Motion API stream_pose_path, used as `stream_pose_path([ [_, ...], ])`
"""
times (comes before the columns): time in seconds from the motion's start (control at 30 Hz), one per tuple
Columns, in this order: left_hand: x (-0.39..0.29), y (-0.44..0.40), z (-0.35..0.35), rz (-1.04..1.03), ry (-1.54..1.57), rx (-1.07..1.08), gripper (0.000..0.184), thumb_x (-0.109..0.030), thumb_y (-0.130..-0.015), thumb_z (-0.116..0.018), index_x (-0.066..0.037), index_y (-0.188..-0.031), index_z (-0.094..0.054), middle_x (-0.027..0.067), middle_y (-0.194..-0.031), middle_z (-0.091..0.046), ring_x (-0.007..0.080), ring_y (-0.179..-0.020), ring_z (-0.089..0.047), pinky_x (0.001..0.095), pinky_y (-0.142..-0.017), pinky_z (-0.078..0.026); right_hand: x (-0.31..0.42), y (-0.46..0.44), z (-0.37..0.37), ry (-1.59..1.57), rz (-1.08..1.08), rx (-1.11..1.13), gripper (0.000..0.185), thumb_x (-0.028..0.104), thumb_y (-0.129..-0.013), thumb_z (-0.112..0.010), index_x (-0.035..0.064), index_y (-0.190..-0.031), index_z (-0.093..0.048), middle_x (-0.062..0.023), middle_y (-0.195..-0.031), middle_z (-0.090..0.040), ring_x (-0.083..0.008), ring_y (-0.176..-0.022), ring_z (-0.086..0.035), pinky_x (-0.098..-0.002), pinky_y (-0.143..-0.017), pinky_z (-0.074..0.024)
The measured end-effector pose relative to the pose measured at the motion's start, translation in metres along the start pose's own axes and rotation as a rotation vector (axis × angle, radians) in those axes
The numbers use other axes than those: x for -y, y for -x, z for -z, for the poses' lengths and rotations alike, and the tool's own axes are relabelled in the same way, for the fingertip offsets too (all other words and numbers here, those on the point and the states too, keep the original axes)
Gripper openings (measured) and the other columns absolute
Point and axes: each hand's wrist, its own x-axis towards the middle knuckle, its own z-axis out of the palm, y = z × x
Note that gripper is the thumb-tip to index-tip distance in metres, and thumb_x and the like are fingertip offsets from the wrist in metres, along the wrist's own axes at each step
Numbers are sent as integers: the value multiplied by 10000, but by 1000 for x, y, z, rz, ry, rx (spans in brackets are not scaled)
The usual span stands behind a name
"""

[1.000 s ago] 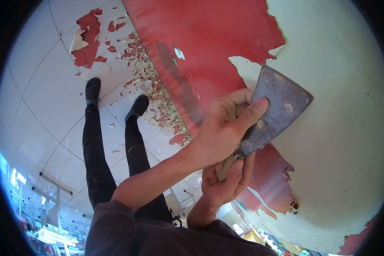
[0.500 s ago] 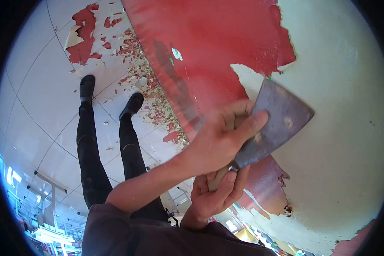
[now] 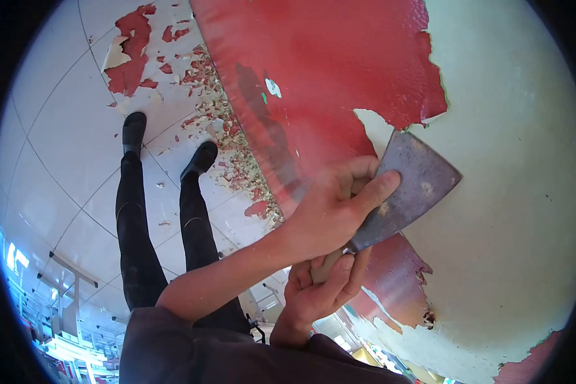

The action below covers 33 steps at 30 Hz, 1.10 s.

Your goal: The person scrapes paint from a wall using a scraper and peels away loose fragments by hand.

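A wide metal paint scraper is held up in front of the wall, its stained blade pointing to the upper right. My left hand grips the blade from the side, with the thumb pressed on its face and the fingers partly hidden behind it. Lower down, my right hand is wrapped round the pale handle. Behind the scraper, red paint with ragged, peeling edges borders an off-white bared area of the wall.
Paint flakes lie thickly along the wall's foot, and a large peeled red piece rests on the tiled floor. My dark shoes stand beside the flakes. White metal frames are at the lower left.
The scraper blade has shifted slightly down and left and tilted a little. Both hands keep their hold. The view has moved slightly.
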Motion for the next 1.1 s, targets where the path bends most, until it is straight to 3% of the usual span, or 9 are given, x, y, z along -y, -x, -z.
stream_pose_path([
  [0.17, 0, 0, 1, -23, 100, 42, 257, -232, -943, -543, 12, -876, -591, -28, -659, -558, 9, -609, -463, 195, -517, -376, -3, -4, -3, -29, 16, 48, 466, 232, -971, -408, -14, -1355, -314, -71, -744, -498, -34, -510, -365, -154, -360, -232],
  [0.33, -12, -5, -7, -49, 100, 31, 277, -232, -949, -523, 32, -897, -589, 40, -708, -612, 74, -584, -559, 227, -510, -437, 5, -8, -3, -35, -7, 23, 478, 223, -973, -402, -8, -1377, -292, -94, -731, -493, -35, -492, -349, -158, -356, -216],
  [0.53, -13, 3, -5, -61, 42, -18, 288, -241, -952, -513, 35, -904, -582, 57, -694, -609, 108, -568, -599, 234, -501, -471, 2, -8, -7, 31, 2, 46, 460, 235, -975, -398, -6, -1358, -319, -77, -711, -479, -30, -472, -339, -161, -353, -213],
  [0.6, -21, -5, -2, -58, 18, -36, 292, -245, -952, -512, 35, -904, -581, 58, -689, -609, 114, -553, -601, 233, -489, -472, 9, -16, -5, -19, -65, 26, 470, 239, -962, -437, -60, -1315, -356, -71, -708, -483, -38, -475, -366, -157, -375, -270],
  [0.67, -26, -8, -4, -51, -9, -31, 296, -249, -952, -511, 35, -905, -580, 58, -684, -609, 119, -539, -604, 232, -478, -474, 13, -21, -9, 16, -70, 59, 460, 231, -963, -437, -43, -1324, -357, -71, -713, -481, -37, -481, -365, -157, -373, -273],
  [0.73, -32, -6, -6, -64, 63, -33, 307, -257, -951, -514, 34, -883, -582, 50, -674, -606, 108, -492, -580, 230, -439, -454, 9, -22, -12, 50, 11, 68, 467, 232, -963, -437, -36, -1335, -350, -70, -716, -479, -38, -482, -372, -156, -370, -272],
  [0.9, 9, 6, -5, 22, 116, -39, 324, -307, -946, -531, -24, -802, -599, -5, -652, -580, 20, -595, -509, 187, -514, -397, 15, -5, 7, 129, -27, 11, 450, 216, -975, -412, 4, -1365, -339, -64, -690, -473, -23, -422, -303, -154, -347, -218],
  [1.1, 8, 15, -6, 65, 149, -110, 340, -312, -945, -533, -30, -760, -581, -35, -620, -531, 9, -580, -457, 199, -491, -357, 10, 2, 15, 190, -46, 54, 440, 224, -982, -395, -10, -1351, -350, -53, -683, -464, -13, -427, -297, -147, -351, -218],
])
